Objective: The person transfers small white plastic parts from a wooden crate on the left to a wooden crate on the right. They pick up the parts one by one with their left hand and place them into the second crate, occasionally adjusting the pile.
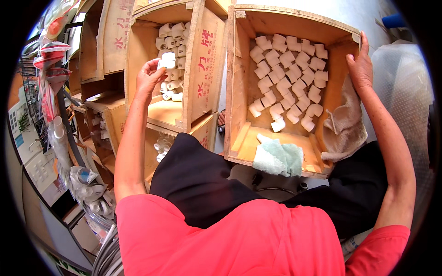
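Note:
My left hand (151, 79) pinches a white elbow pipe fitting (167, 60) between thumb and fingertips, above the mouth of the left wooden crate (166, 110). More white fittings (174, 42) lie heaped inside that crate. At the right, my right hand (360, 69) grips the side rim of a larger wooden crate (294, 19), its thumb toward the inside. Many white elbow fittings (286, 85) are spread across this crate's bottom, some touching one another. A pale green cloth (279, 156) drapes over its near edge, and a beige cloth (346, 126) hangs at its right side.
Further wooden crates (109, 117) are stacked at the left, some with white fittings inside. Plastic-bagged goods (87, 188) hang along the far left. Clear bubble wrap (399, 83) stands beyond my right arm. Between the crates, a small part of a hand (222, 118) shows.

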Available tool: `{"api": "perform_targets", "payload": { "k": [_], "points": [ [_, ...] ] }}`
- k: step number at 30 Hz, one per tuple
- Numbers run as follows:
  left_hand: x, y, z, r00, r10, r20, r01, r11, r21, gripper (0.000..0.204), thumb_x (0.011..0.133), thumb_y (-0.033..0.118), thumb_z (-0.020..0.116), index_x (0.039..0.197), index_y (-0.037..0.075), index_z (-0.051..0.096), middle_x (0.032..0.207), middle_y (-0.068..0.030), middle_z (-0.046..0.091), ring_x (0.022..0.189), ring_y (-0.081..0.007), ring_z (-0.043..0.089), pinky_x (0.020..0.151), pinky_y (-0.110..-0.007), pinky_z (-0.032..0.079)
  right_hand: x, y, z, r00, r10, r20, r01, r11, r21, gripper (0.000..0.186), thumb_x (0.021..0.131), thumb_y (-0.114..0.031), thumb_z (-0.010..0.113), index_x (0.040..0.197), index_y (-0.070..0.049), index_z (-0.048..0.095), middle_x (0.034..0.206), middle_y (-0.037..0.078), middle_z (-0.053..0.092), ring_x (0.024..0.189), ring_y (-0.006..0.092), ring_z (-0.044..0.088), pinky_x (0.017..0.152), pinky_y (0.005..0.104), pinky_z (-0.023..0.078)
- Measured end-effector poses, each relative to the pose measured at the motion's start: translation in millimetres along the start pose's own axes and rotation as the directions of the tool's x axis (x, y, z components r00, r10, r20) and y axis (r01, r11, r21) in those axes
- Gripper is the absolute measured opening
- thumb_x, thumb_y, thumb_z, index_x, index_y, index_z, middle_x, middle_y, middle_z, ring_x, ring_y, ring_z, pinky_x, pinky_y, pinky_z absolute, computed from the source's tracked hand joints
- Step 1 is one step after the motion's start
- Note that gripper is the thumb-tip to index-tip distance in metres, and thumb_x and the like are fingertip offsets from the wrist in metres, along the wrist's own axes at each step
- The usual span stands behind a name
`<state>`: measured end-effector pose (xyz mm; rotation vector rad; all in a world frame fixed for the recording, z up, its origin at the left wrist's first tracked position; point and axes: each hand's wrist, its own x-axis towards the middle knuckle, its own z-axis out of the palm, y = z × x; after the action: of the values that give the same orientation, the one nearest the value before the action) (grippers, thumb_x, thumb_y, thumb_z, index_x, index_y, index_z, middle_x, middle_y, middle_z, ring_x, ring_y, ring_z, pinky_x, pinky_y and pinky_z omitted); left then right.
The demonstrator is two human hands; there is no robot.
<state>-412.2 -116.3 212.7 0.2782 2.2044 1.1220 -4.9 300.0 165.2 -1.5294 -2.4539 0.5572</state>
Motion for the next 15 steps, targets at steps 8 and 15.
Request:
{"api": "perform_targets", "payload": {
  "k": [8, 15],
  "points": [
    [-69.6, 99.2, 43.5, 0.927, 0.218, 0.306, -0.133, 0.952, -0.275, 0.037, 0.089, 0.008, 0.061, 0.123, 0.004, 0.048, 0.115, -0.0109, 0.058, 0.106, -0.0238, 0.061, 0.089, -0.039, 0.055, 1.1, 12.3, 1.0, 0.999, -0.037, -0.02, 0.038, 0.999, 0.02, 0.076, 0.082, -0.017, 0.054, 0.147, -0.022, 0.016, 0.111, 0.025, 0.062, 0.096, 0.0442, 0.06, 0.085, 0.0497, 0.048],
    [-100.2, 138.6, 129.0, 0.766, 0.148, 0.626, -0.044, 0.983, -0.179, 0.036, 0.088, 0.013, 0.062, 0.123, 0.005, 0.054, 0.114, -0.0092, 0.061, 0.1, -0.0173, 0.062, 0.082, -0.033, 0.055, -3.3, -11.5, -11.1, 0.999, 0.031, 0.022, -0.033, 0.996, 0.079, 0.078, 0.076, -0.009, 0.053, 0.146, -0.007, 0.019, 0.1, 0.032, 0.058, 0.088, 0.0462, 0.058, 0.081, 0.0499, 0.047]
  ]
}}
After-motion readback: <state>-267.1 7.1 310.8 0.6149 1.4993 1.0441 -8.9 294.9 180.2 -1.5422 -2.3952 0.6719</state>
